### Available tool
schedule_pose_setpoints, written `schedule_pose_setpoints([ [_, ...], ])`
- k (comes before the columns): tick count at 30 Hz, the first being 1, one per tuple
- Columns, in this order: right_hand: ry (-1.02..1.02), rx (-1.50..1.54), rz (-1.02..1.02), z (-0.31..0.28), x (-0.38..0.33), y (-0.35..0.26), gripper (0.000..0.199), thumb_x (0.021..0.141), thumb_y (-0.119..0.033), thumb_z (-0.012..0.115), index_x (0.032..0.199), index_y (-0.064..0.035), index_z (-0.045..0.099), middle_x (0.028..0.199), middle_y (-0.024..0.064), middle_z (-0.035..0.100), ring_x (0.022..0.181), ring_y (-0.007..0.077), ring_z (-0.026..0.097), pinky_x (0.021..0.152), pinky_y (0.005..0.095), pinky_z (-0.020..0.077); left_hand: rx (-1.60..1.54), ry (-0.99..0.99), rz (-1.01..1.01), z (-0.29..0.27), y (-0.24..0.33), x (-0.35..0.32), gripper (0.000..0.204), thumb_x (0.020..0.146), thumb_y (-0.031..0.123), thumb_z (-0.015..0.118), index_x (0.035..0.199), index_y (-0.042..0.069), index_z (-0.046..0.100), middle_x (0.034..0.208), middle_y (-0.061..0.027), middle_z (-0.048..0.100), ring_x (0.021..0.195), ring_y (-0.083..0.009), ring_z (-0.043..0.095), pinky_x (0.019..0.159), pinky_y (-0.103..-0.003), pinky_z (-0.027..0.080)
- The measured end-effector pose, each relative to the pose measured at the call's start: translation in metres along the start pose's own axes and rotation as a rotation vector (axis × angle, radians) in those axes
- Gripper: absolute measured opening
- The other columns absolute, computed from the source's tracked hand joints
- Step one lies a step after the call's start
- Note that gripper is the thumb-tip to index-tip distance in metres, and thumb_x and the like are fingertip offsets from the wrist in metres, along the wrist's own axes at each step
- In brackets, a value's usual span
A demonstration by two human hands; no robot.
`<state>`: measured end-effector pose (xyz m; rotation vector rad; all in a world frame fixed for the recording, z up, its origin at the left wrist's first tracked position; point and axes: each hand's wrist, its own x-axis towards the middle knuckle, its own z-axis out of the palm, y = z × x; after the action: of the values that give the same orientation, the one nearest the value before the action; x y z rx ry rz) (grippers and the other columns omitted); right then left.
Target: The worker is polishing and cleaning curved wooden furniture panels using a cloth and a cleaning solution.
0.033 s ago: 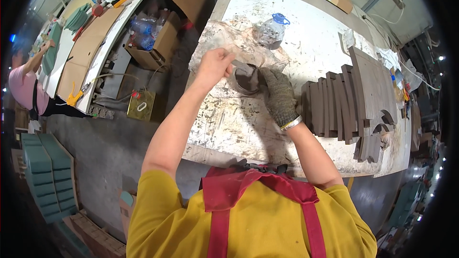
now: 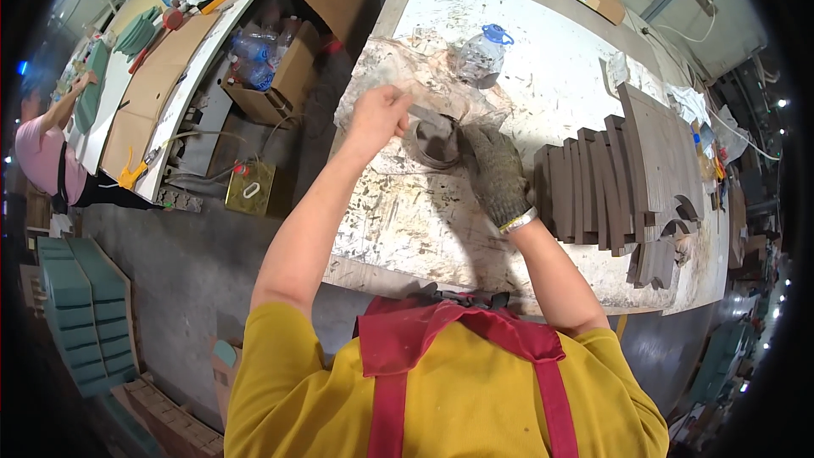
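The bare left hand [image 2: 377,117] pinches a thin flat blade [image 2: 431,113] over a dark curved piece [image 2: 438,143], which the gloved right hand [image 2: 496,174] grips against the paint-spattered worktop [image 2: 407,220], near a row of dark panels [image 2: 593,191].

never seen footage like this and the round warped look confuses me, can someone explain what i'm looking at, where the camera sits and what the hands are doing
There is no machine here, only a person working with two hands. The single picture comes from a wide fisheye camera worn on the person's head, looking down, which is why straight edges bend near the rim and the yellow shirt and red apron straps fill the bottom.

The bare left hand holds a thin flat grey blade-like tool. The right hand in a grey knitted glove steadies a small dark rounded piece on the scratched, paint-marked white worktable.

Also on the table are a clear plastic bottle with a blue cap and a row of dark brown wooden slats. At far left, another person in pink works at a separate bench.
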<state>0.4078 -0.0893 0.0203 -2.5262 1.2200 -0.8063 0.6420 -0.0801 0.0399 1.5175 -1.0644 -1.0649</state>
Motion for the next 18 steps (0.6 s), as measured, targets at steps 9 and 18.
schedule_pose_setpoints([
  [9,-0.16,1.959,0.943,-0.01,-0.027,0.014,0.035,0.102,-0.023,0.054,0.13,-0.0027,0.057,0.119,0.0119,0.067,0.095,0.0243,0.066,0.079,0.0351,0.0563,0.209,-0.074,-0.086,0.001,-0.027,0.012,0.023,0.095,0.02,0.063,0.087,0.0,0.066,0.061,-0.0034,0.061,0.051,-0.0091,0.056,0.048,-0.025,0.042],
  [18,-0.339,2.313,0.916,-0.017,-0.044,-0.007,0.045,0.097,-0.038,0.062,0.126,-0.0048,0.059,0.114,0.0131,0.065,0.097,0.0263,0.064,0.081,0.0371,0.0552,0.758,-0.029,0.125,0.014,-0.023,0.006,0.036,0.095,0.035,0.062,0.106,0.002,0.069,0.078,-0.0115,0.069,0.072,-0.0229,0.067,0.071,-0.036,0.051],
])
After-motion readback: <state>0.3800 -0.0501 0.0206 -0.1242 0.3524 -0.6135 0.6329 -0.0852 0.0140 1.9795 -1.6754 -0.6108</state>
